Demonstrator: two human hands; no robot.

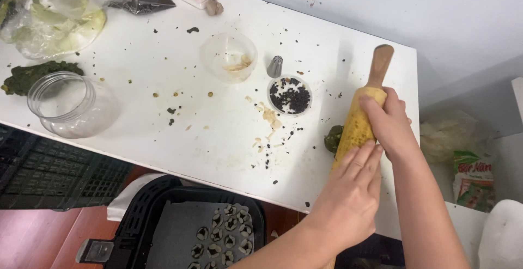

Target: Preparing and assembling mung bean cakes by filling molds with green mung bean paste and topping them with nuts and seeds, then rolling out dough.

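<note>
A wooden rolling pin (358, 119) with a patterned barrel lies slanted near the right edge of the white table (180, 105). My right hand (389, 122) wraps around its upper part below the far handle. My left hand (351, 193) presses flat on the barrel's near end, fingers together. A dark green lump of dough (333, 138) sits just left of the pin, partly hidden under it.
A small dish of dark bits (290, 96), a metal piping tip (275, 66) and a clear cup (229, 56) stand mid-table. A clear jar (71, 105) lies at left near green dough (32, 75). Below the table edge is a black fryer basket (163, 209) holding several small cookies.
</note>
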